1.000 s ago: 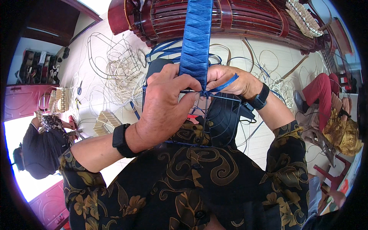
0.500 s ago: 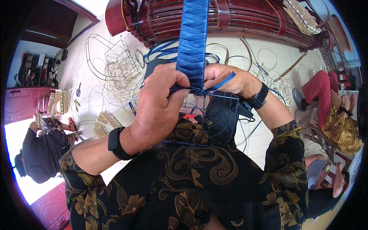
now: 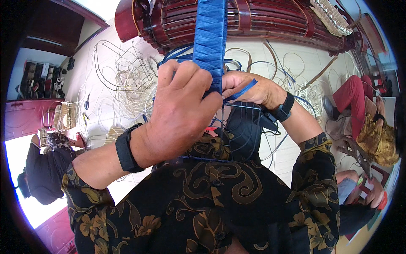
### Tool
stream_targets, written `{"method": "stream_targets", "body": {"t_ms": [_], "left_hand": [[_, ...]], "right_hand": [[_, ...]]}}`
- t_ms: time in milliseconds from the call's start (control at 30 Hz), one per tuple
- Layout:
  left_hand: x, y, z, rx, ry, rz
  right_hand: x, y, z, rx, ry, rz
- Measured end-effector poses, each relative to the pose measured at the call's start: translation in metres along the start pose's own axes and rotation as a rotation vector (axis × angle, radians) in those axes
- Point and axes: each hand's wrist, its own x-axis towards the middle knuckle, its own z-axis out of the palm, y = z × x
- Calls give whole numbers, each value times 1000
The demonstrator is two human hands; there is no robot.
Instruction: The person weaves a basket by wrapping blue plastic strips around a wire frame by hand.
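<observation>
A long band wrapped in blue strips (image 3: 210,38) runs from the top of the view down to my hands, over a thin wire frame (image 3: 243,106). My left hand (image 3: 179,112) is closed at the band's lower left edge, its fingers curled and its thumb and forefinger meeting near the band's lower end. Against the opposite edge, my right hand (image 3: 251,87) grips the band with bent fingers. A loose blue strip end (image 3: 244,90) sticks out across the right fingers. My left hand hides part of the band's lower end and whatever its fingertips pinch.
Beyond the band stands a dark red wooden bench (image 3: 190,25). Tangled pale strands (image 3: 135,76) and a wire frame (image 3: 101,63) lie on the floor at left, with scissors (image 3: 86,103) nearby. People sit at the far left (image 3: 44,169) and right (image 3: 372,139).
My left hand has turned over and shifted up and right, its knuckles now covering the band's lower left edge. The right hand stays nearly in place; the band leans slightly left.
</observation>
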Motion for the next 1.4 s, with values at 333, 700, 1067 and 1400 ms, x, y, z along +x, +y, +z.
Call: {"method": "stream_targets", "body": {"t_ms": [333,700,1067,1400], "left_hand": [[8,1,6,155,-146,60],[-4,-1,2,-156,14,4],[10,18,-10,-284,-183,-470],[26,14,-13,-391,-315,-672]], "right_hand": [[-3,-6,2,-48,3,0],[2,11,-2,-89,74,18],[4,18,-1,43,-21,-122],[-2,3,4,36,19,-98]]}}
